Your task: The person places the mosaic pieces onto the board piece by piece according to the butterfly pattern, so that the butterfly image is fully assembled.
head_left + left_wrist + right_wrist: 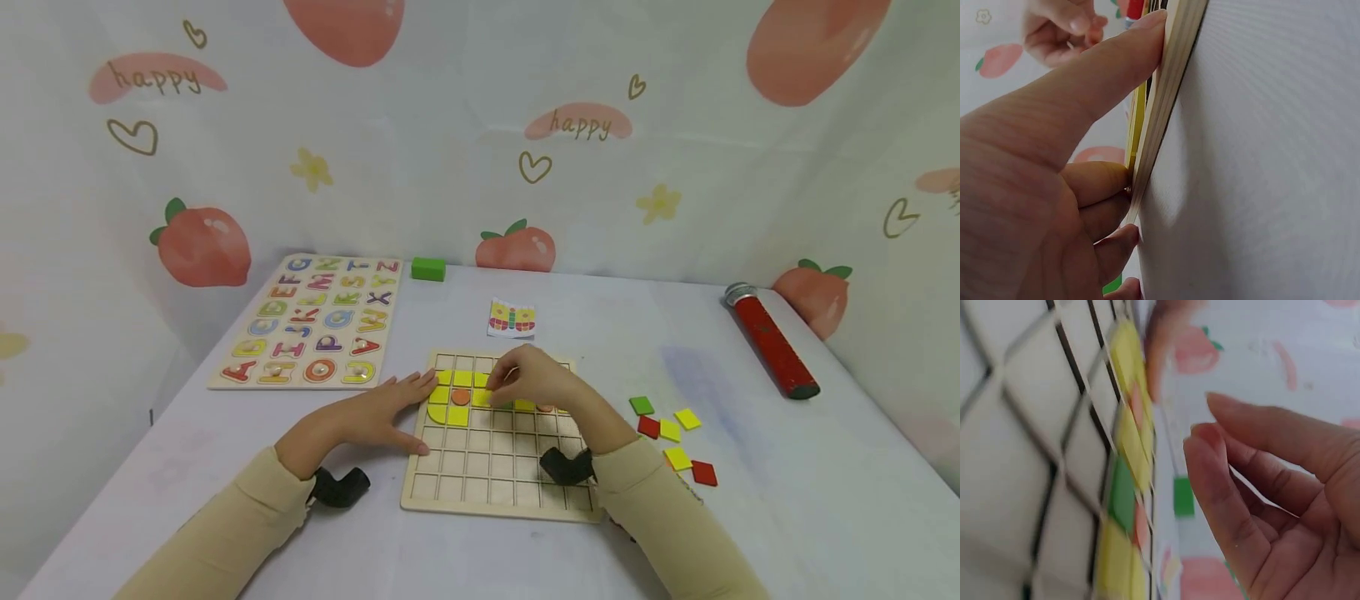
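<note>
A wooden grid board (452,463) lies flat on the table. Yellow tiles (458,416), an orange disc (461,397) and a green tile fill part of its upper rows; my right hand covers some squares there. My left hand (367,421) rests along the board's left edge, fingers spread, with the thumb touching the rim lower down. Above the upper rows hovers my right hand (534,379), thumb and fingers bent towards each other. In the right wrist view its fingertips (1200,447) stand slightly apart from the thumb, and no tile shows between them.
Loose red, yellow and green tiles (678,458) lie right of the board. Behind it is a small picture card (512,320) with a butterfly pattern. An alphabet puzzle board (255,349), a green block (428,268) and a red microphone (772,343) stand further out.
</note>
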Available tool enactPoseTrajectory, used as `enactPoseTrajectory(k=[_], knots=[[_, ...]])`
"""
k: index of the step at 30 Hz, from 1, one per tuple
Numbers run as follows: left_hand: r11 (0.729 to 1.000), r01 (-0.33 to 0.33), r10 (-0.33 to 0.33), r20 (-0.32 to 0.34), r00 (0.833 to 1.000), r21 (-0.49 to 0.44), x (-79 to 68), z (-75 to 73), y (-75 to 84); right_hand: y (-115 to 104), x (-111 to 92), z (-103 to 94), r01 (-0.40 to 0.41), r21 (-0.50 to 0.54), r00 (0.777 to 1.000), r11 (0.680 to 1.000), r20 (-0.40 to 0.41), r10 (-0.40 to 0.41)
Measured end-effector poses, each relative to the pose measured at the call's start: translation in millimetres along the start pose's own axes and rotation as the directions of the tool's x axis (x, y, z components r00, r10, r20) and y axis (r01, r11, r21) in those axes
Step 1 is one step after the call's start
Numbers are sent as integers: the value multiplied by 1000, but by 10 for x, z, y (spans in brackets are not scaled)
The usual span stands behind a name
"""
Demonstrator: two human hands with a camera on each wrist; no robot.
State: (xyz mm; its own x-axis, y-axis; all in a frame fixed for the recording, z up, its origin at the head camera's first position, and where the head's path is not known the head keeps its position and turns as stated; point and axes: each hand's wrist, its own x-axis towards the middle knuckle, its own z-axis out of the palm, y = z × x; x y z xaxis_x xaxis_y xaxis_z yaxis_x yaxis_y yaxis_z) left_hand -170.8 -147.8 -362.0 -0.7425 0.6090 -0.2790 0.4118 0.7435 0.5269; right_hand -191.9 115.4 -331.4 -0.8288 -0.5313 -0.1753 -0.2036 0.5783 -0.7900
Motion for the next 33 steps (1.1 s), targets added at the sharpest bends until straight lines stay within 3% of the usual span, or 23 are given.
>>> enactPoseTrajectory(k=[6,18,26,33], knots=[[1000,-17,17,-9,1000,8,-5,7,-16,273,-255,-297,-108,27,991,994,-77,110],[999,-27,27,-11,1000,29,-7,13,-33,781,-845,-811,-197,51,962,979,-184,203],[1000,-19,19,-4,1000,17,-11,20,-24,1054,-1174,-1028,-287,5,939,958,-197,282],[999,6,-6,-8,1000,32,-9,19,-19,1307,-1386,-1147,-309,-9,939,951,-163,304]])
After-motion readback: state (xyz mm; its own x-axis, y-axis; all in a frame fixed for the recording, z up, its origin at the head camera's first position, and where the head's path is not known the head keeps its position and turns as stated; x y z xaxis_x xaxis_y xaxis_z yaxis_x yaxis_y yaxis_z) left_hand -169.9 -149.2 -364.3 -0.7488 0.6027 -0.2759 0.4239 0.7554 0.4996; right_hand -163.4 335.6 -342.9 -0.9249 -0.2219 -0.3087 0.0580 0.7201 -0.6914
